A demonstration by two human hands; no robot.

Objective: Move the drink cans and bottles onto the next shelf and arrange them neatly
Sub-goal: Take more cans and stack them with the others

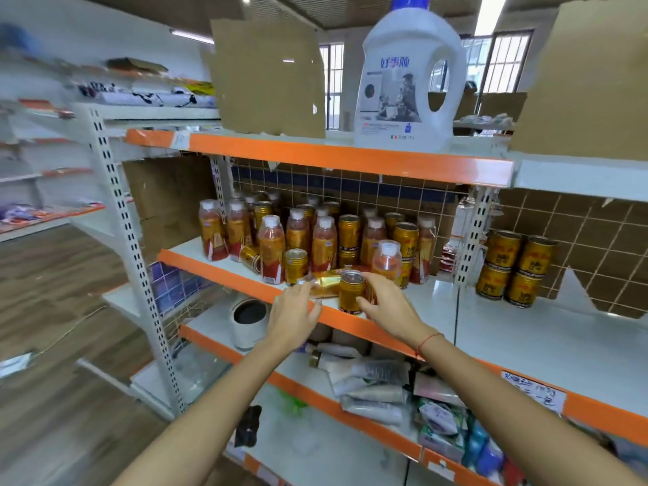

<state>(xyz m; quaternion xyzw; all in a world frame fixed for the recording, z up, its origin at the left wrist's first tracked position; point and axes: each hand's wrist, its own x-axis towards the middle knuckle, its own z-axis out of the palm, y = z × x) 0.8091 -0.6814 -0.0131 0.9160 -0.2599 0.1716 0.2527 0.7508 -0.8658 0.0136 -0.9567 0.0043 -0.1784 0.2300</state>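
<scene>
Head view looks down on the middle shelf (pixel 434 303), white with an orange front edge, and everything below is placed from it. At the shelf's front edge an upright gold can (pixel 351 291) stands between both hands. The right hand (pixel 387 303) has its fingers curled round the can's right side, thumb low on its front, gripping it. The left hand (pixel 294 315) lies with loosely bent fingers over the neck end of a fallen bottle (pixel 324 278), which rests on its side just behind the can; whether those fingers actually clasp it I cannot tell. Further back on the shelf, a crowd of bottles and cans (pixel 315 233) stands mixed together, the bottles filled with red drink under white caps, one small can tipped over among them. On the next bay to the right, four gold cans (pixel 515 270) sit stacked two on two. Above the shelf stands a white detergent jug (pixel 410 78) with a blue cap.
</scene>
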